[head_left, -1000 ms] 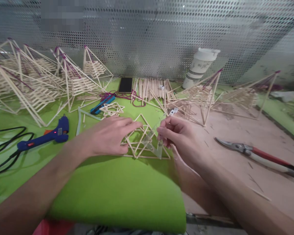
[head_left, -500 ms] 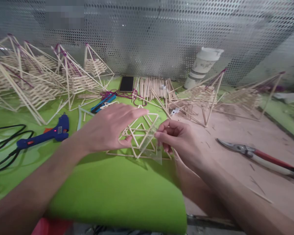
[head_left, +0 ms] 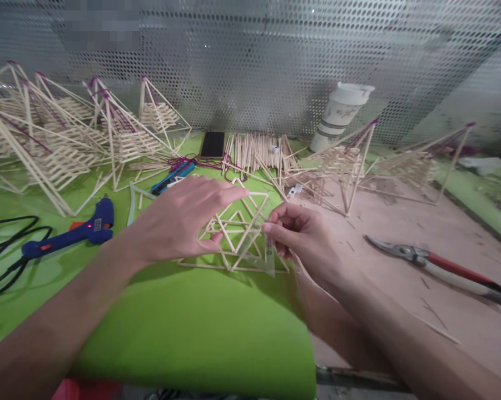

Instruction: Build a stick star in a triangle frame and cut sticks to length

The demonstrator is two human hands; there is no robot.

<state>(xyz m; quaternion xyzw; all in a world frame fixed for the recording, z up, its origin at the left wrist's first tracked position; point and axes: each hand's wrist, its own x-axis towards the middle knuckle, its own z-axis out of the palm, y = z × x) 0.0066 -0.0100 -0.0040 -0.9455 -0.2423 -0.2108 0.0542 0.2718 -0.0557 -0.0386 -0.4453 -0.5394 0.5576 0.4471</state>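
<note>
Nearest, a green mat (head_left: pixel 192 325) curls over the front edge. Above it, the stick frame (head_left: pixel 226 233) is between the hands: the left hand (head_left: pixel 181 216) spans it, thumb and forefinger wide apart on it, hiding its left part; the right hand (head_left: pixel 302 230) pinches a clear set square (head_left: pixel 269 260) at its right side. A blue glue gun (head_left: pixel 69 236) lies left, shears (head_left: pixel 421 258) right. Beyond, the left hand partly blocks a blue tool (head_left: pixel 173 176). Farther, 2 stick pyramids (head_left: pixel 362 166) stand right, then 1 phone (head_left: pixel 212 145), loose sticks (head_left: pixel 254 153) and a cup (head_left: pixel 341 114).
</note>
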